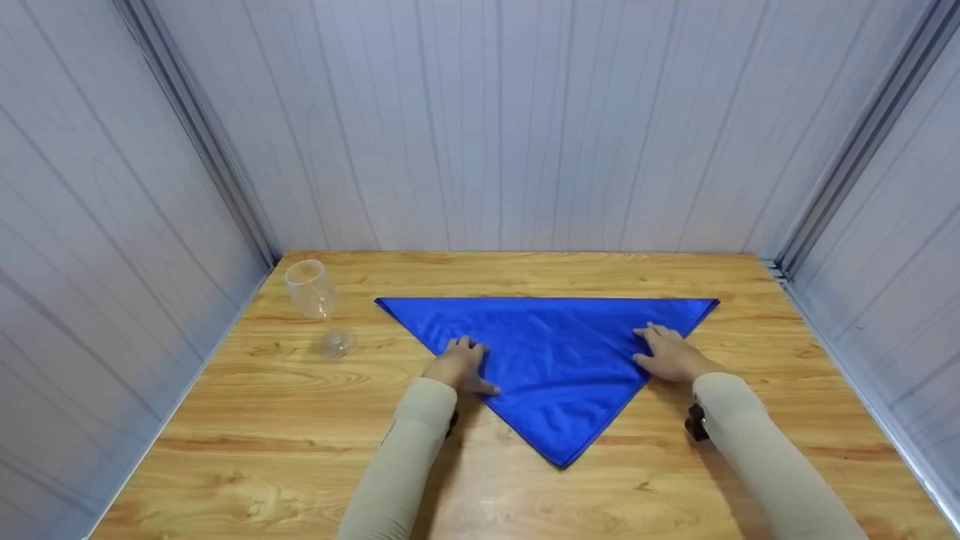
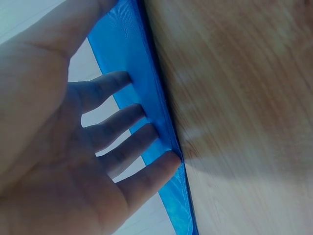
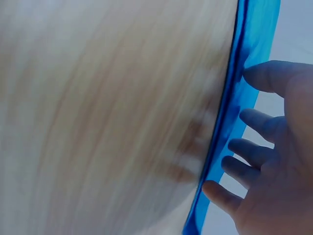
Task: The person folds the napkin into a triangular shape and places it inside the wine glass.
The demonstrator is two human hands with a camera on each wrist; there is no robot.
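Note:
A blue cloth [image 1: 555,352] lies folded into a triangle on the wooden table, its long straight edge at the back and one corner pointing toward the front. My left hand [image 1: 459,365] touches its left slanting edge, fingers spread. In the left wrist view the fingertips of the left hand [image 2: 73,142] rest on the cloth [image 2: 124,44] near its hem. On the opposite slanting edge lies my right hand [image 1: 669,354], fingers apart. The right wrist view shows the fingertips of the right hand [image 3: 274,161] touching the cloth [image 3: 261,29] along its border. Neither hand grips it.
A clear stemmed glass [image 1: 311,292] stands at the left rear of the wooden table [image 1: 300,450], apart from the cloth. Pale panelled walls [image 1: 480,127] enclose the table at the back and on both sides.

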